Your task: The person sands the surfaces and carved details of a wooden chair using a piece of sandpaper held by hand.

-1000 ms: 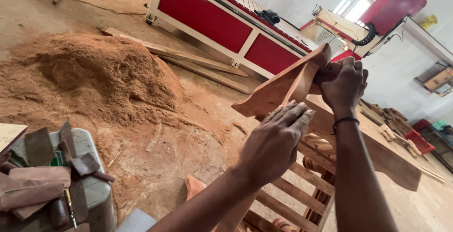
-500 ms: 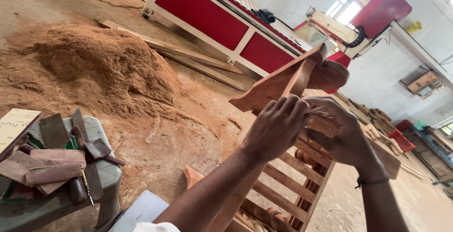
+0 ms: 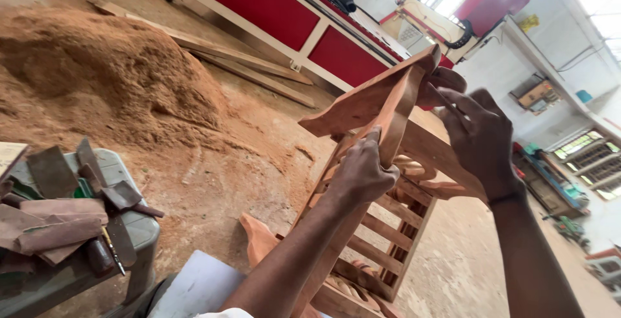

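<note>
Above the sawdust-strewn floor (image 3: 220, 182), the head view shows a wooden chair frame (image 3: 381, 156) tipped on its side. Left hand (image 3: 362, 172) is clenched around the frame's upright leg. Right hand (image 3: 479, 133) is spread, fingers pressing the curved top end. Sandpaper scraps (image 3: 58, 221) lie on a stool (image 3: 139, 237) at lower left; a red machine (image 3: 297, 20) stands behind.

Woodworking workshop: sawdust heap (image 3: 110, 65), red cutting machine (image 3: 310, 20), planks (image 3: 239, 65) on floor.
</note>
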